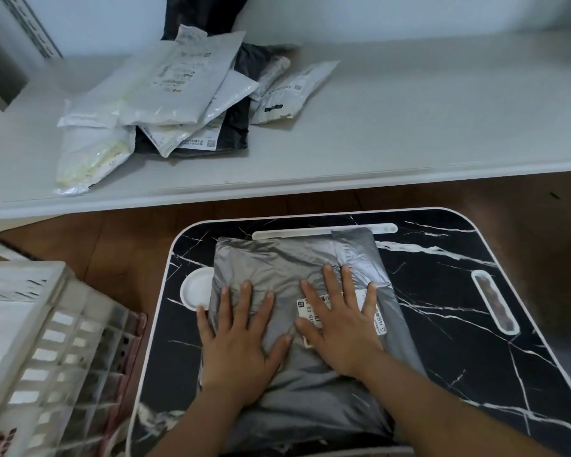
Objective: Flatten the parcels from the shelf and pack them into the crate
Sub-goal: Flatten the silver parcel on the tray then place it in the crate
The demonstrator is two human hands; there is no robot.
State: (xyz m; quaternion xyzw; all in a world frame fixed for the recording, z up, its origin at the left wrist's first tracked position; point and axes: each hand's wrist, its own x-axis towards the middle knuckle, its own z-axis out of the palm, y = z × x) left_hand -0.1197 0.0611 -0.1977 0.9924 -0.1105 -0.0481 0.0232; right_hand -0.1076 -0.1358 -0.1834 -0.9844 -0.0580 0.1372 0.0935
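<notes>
On grey parcel (pixel 287 268) — flat hands (pixel 290 334).

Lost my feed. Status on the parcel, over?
Both hands flat, left hand and right hand pressing grey parcel on marble table. Crate at left. Nothing in the way.

Black marble-patterned tabletop (pixel 442 324) with white rim, carrying one grey plastic parcel (pixel 277 265) flat across its middle. White shelf (pixel 409 127) behind, bearing a loose heap of white and dark parcels (pixel 165 94) at left. Brown wooden floor (pixel 119 239) between, white slatted crate (pixel 63 351) at left.
</notes>
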